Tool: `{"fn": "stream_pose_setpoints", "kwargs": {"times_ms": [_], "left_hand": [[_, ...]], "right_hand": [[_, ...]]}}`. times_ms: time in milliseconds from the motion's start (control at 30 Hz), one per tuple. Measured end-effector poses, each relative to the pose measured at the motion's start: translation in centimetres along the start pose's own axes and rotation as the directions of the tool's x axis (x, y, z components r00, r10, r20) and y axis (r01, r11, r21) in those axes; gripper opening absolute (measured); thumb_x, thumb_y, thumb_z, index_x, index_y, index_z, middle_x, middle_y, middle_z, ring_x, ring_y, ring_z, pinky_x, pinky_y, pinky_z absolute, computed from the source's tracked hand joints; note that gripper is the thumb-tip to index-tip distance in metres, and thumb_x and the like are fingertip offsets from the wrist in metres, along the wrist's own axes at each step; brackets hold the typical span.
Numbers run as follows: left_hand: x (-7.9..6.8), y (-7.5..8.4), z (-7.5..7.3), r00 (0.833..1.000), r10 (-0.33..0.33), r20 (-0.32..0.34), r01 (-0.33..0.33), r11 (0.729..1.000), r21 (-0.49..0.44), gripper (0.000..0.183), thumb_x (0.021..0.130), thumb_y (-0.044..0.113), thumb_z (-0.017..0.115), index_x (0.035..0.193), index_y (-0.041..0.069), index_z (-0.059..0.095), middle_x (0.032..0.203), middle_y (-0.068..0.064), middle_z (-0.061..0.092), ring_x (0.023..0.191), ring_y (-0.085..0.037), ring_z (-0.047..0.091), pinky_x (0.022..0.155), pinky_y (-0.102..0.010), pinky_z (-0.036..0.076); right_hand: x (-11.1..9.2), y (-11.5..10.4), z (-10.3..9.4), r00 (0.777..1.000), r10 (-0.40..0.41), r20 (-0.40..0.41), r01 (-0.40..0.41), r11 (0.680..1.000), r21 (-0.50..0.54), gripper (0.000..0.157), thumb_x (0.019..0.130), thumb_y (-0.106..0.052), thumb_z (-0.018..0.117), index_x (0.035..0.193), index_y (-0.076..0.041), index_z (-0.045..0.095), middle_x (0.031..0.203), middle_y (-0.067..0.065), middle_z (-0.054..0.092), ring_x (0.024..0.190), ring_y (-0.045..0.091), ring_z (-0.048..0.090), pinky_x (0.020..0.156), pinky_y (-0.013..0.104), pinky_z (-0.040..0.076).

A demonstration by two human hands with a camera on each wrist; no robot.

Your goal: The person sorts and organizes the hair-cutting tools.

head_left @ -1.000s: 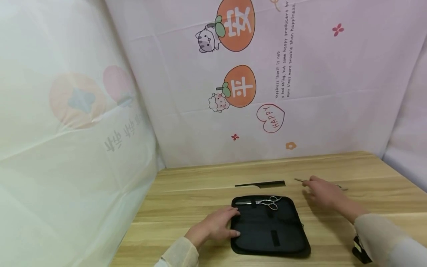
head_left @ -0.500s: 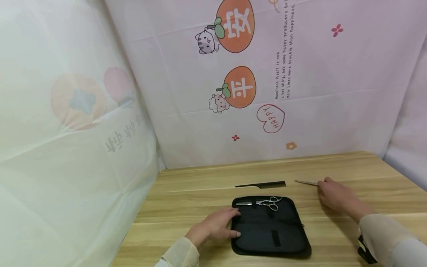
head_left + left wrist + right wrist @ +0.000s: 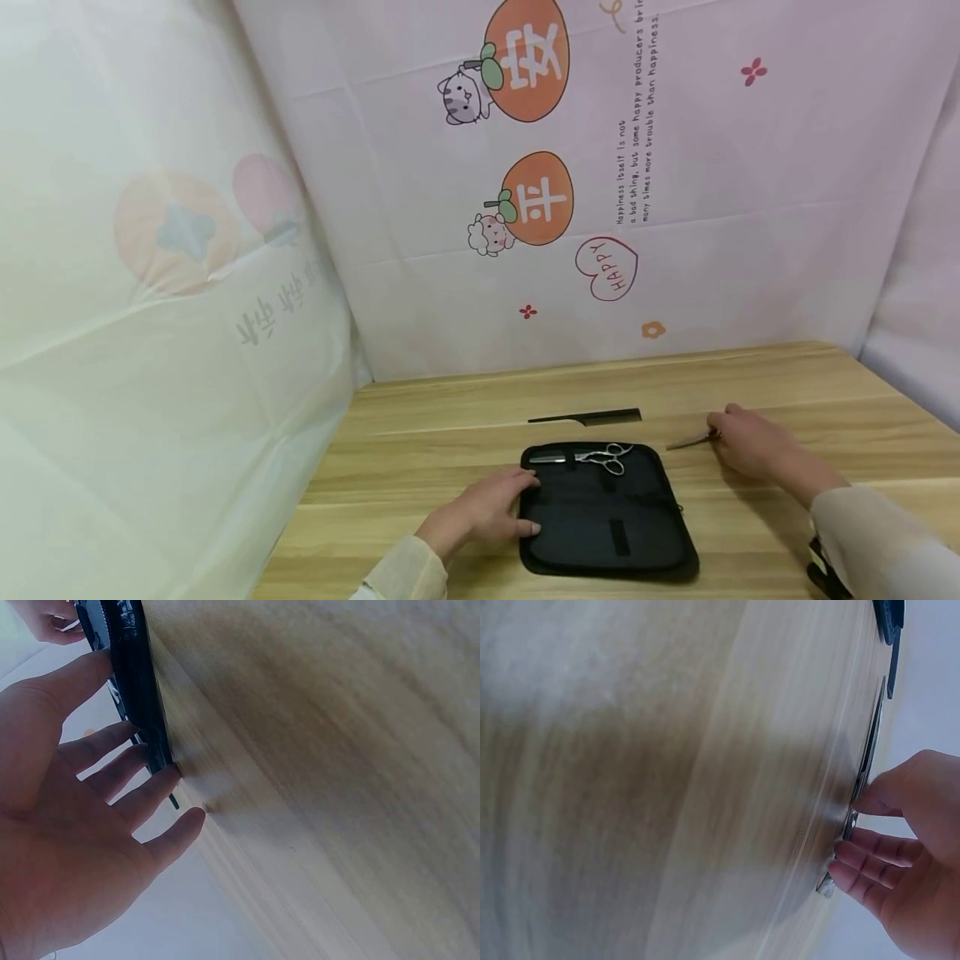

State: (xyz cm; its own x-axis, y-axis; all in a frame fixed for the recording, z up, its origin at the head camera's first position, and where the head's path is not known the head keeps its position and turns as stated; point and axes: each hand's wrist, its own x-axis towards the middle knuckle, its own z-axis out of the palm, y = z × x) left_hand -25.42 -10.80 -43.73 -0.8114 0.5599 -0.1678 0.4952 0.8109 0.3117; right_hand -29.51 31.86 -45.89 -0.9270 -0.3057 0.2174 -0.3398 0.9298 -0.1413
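A black zip case [image 3: 573,533] lies spread on the table, its left edge touched by the thumb and fingers of my left hand [image 3: 491,504]. In the left wrist view the fingers of that hand [image 3: 82,802] are spread along the case's edge [image 3: 135,667]. One pair of silver scissors [image 3: 549,459] sits under a strap near the top of the case. To the right, my right hand [image 3: 757,446] pinches a second pair of scissors [image 3: 688,441] by the handle end, blades pointing left. The right wrist view shows these scissors [image 3: 870,742] close to the tabletop, handles partly hidden by fingers.
A black tail comb [image 3: 611,417] lies behind the case. Wood-grain table [image 3: 420,433] surrounds the case. A printed white cloth [image 3: 420,317] hangs behind the table, and another cloth [image 3: 187,417] hangs at the left.
The right hand first drew the scissors to the right, then moved slightly toward the table's front. The scissors' tips now point more toward the case. My left hand has stayed on the case.
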Motion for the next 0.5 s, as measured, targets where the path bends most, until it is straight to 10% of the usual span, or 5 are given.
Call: {"fn": "stream_pose_setpoints", "kwargs": {"times_ms": [500], "left_hand": [[-0.09, -0.01, 0.04, 1.000, -0.001, -0.007, 0.001, 1.000, -0.001, 0.063, 0.091, 0.041, 0.077, 0.145, 0.019, 0.056, 0.155, 0.000, 0.048, 0.141, -0.022, 0.047, 0.114, -0.041, 0.041]], "right_hand": [[-0.36, -0.74, 0.41, 1.000, -0.013, 0.027, 0.010, 0.996, 0.084, 0.021, 0.090, -0.019, 0.072, 0.080, -0.014, 0.054, 0.081, 0.002, 0.047, 0.069, 0.015, 0.041, 0.061, 0.033, 0.039]]}}
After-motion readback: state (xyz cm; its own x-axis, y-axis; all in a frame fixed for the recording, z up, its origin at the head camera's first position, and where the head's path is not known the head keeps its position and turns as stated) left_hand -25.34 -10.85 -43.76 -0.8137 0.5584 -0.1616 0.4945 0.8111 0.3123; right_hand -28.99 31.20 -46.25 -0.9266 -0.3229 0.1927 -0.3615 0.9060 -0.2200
